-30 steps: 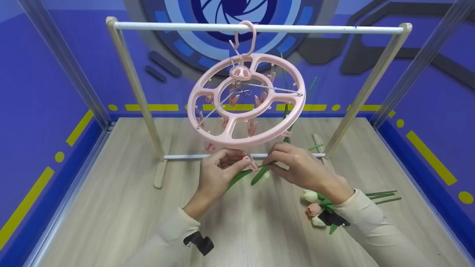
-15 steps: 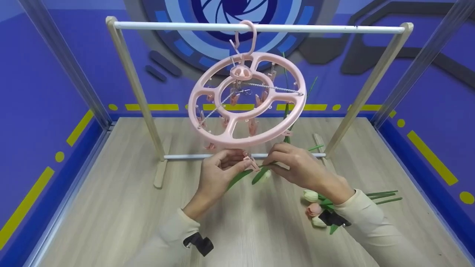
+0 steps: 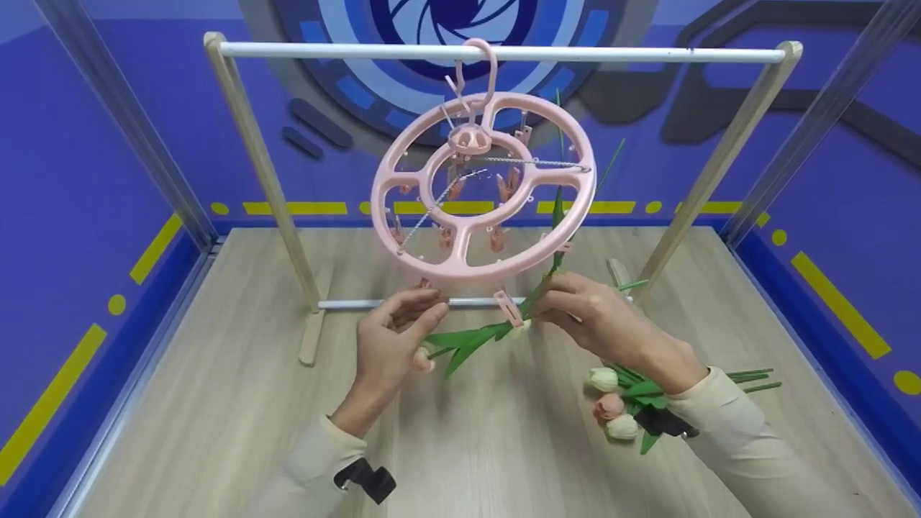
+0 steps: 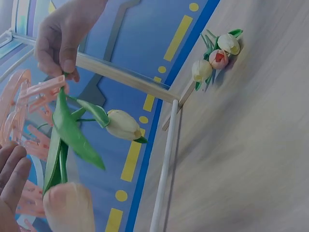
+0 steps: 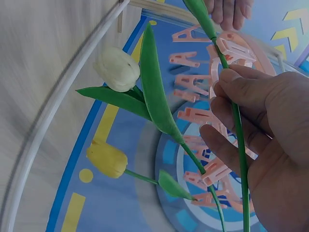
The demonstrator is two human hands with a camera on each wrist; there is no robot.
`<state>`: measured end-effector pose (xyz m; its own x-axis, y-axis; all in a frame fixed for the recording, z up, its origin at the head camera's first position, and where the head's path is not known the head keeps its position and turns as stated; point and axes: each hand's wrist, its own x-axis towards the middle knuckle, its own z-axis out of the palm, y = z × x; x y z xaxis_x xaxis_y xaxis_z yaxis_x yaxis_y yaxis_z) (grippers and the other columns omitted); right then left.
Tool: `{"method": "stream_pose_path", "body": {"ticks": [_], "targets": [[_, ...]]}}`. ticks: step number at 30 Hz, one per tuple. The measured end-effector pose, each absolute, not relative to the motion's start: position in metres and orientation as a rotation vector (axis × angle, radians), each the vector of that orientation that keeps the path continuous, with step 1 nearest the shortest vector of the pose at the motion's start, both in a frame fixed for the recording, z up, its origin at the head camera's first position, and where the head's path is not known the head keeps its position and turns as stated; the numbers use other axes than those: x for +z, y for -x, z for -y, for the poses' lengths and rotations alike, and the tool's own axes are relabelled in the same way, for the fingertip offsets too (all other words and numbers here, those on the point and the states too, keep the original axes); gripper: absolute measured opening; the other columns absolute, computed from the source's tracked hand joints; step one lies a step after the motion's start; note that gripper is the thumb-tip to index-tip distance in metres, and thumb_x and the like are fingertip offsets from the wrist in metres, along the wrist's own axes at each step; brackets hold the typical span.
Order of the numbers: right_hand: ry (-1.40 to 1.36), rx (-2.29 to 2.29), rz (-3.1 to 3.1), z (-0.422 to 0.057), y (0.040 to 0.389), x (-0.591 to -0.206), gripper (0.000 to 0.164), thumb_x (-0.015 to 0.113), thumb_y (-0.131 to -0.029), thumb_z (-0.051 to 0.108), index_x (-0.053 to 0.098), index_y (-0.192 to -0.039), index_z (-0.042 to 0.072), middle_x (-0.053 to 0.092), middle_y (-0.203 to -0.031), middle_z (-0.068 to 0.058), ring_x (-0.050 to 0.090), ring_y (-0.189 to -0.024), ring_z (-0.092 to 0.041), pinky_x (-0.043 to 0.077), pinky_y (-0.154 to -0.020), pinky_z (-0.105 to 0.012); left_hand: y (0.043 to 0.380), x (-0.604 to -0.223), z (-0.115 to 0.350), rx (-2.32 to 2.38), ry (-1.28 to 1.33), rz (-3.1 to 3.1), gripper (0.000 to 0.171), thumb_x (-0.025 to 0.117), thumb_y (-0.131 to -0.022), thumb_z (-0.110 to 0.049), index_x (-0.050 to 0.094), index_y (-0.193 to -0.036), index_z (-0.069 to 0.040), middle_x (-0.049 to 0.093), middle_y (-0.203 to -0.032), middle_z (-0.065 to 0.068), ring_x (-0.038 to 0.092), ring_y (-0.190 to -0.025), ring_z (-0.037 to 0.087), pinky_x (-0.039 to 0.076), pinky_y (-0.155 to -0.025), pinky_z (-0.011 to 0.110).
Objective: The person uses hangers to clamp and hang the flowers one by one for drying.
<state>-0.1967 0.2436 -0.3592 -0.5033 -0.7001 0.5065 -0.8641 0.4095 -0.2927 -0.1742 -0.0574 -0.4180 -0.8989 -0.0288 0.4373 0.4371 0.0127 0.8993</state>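
Observation:
A peach tulip (image 3: 424,360) with green leaves (image 3: 468,344) lies sideways below the hanger, its bloom beside my left thumb. My right hand (image 3: 608,316) pinches its stem (image 5: 238,130) between thumb and fingers. A pink clothes peg (image 3: 508,308) grips that stem just left of my right fingertips. My left hand (image 3: 392,327) is off the peg, fingers loosely bent and holding nothing. Above both hands hangs the round pink clip hanger (image 3: 478,272). In the right wrist view, a white tulip (image 5: 117,69) and a yellow tulip (image 5: 107,159) hang bloom-down from it.
The hanger hooks over the white rail (image 3: 626,55) of a wooden-legged rack (image 3: 252,151). Several cut tulips (image 3: 609,406) lie on the table (image 3: 460,446) under my right forearm. A white lower bar (image 3: 352,305) runs behind my hands.
My left hand has let go of the peg and drawn left, uncovering the peach bloom. The right hand has shifted slightly right and the hanger tilts and sways a little.

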Motion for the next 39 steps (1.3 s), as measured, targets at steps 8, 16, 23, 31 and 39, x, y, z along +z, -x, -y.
{"method": "stream_pose_path", "body": {"ticks": [8,16,23,31,39], "targets": [[-1.284,0.706,2.395,-0.26,0.197,-0.357,0.028,0.082,-0.087,-0.01,0.079,-0.107,0.01,0.074,-0.106,0.0,0.068,-0.097,-0.017,0.064,-0.081,-0.034,0.176,-0.421,0.073,-1.877,0.299,1.871,0.018,0.083,-0.093,-0.006,0.076,-0.108,0.001,0.077,-0.102,0.007,0.074,-0.092,0.021,0.063,-0.082,0.029],[-1.254,0.682,2.376,-0.272,0.201,-0.354,0.026,0.083,-0.085,-0.01,0.08,-0.101,0.011,0.074,-0.099,0.004,0.063,-0.091,-0.015,0.056,-0.076,-0.027,0.181,-0.426,0.077,-1.871,0.276,1.867,0.026,0.084,-0.091,-0.004,0.073,-0.114,0.002,0.077,-0.112,0.011,0.074,-0.105,0.024,0.061,-0.093,0.033],[-1.243,0.71,2.325,-0.283,0.208,-0.356,0.031,0.084,-0.081,-0.015,0.08,-0.099,0.01,0.076,-0.098,0.003,0.063,-0.09,-0.017,0.053,-0.079,-0.019,0.19,-0.428,0.071,-1.934,0.379,1.976,0.043,0.087,-0.089,-0.005,0.071,-0.129,0.001,0.073,-0.128,0.011,0.07,-0.121,0.027,0.058,-0.101,0.036],[-1.269,0.749,2.281,-0.293,0.216,-0.357,0.035,0.08,-0.08,-0.022,0.08,-0.097,0.009,0.077,-0.097,0.001,0.064,-0.089,-0.02,0.049,-0.081,-0.015,0.2,-0.425,0.058,-1.965,0.432,2.084,0.048,0.09,-0.087,-0.012,0.071,-0.131,-0.004,0.073,-0.13,0.008,0.068,-0.125,0.027,0.057,-0.102,0.032],[-1.255,0.78,2.295,-0.296,0.218,-0.359,0.036,0.078,-0.08,-0.024,0.08,-0.096,0.009,0.077,-0.095,0.001,0.064,-0.087,-0.021,0.049,-0.079,-0.014,0.205,-0.423,0.051,-1.967,0.457,2.151,0.043,0.089,-0.09,-0.015,0.07,-0.128,-0.007,0.074,-0.124,0.009,0.069,-0.121,0.025,0.056,-0.104,0.038]]}}
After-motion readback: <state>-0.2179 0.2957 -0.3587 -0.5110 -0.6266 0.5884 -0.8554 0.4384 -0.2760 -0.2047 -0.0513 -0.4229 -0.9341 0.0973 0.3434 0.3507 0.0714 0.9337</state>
